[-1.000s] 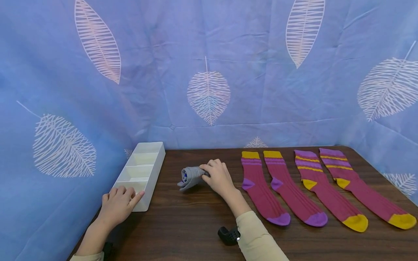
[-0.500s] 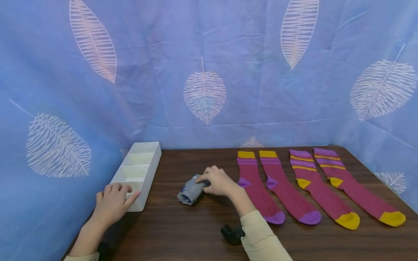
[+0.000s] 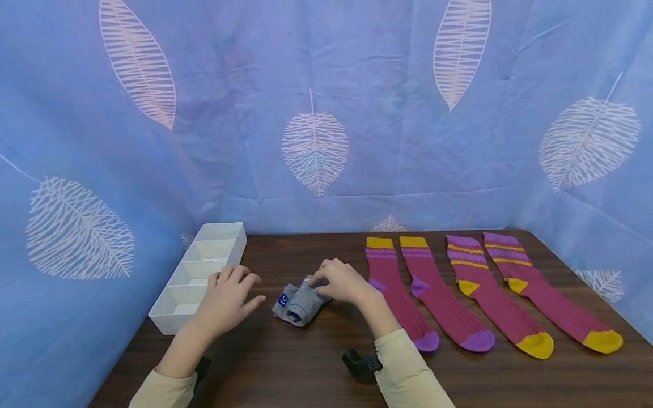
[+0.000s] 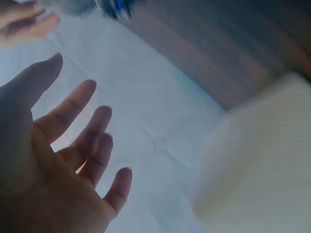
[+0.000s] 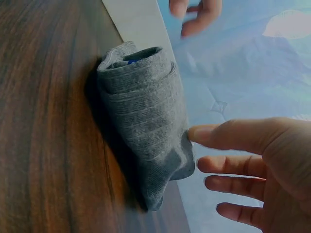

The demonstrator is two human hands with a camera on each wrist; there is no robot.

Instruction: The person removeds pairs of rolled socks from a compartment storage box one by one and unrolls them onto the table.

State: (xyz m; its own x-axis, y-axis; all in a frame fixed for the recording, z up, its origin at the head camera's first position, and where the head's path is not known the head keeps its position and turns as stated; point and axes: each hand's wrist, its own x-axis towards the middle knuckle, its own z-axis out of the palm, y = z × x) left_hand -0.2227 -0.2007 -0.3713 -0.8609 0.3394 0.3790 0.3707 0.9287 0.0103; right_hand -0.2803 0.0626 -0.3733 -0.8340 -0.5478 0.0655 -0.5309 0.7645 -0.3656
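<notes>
A rolled grey pair of socks [image 3: 305, 306] with a small blue label lies on the brown table, between my hands. My right hand [image 3: 343, 282] is at its right end. In the right wrist view the thumb tip is right at the edge of the rolled socks [image 5: 146, 107], and the other fingers of that hand [image 5: 272, 170] extend apart from each other. My left hand [image 3: 228, 297] hovers between the white box [image 3: 176, 309] and the socks. Its fingers are spread and relaxed with nothing in them, as the left wrist view of the hand [image 4: 73, 145] also shows.
The white box has several compartments in a row along the table's left side. Two burgundy socks with purple toes [image 3: 403, 306] and two with yellow toes [image 3: 505, 303] lie flat on the right. A blue leaf-patterned cloth [image 3: 245, 113] hangs behind the table [image 3: 285, 374].
My left hand has left the white box and moved right toward the grey socks. The grey roll has been turned, so its label now faces up. My right hand stays beside it.
</notes>
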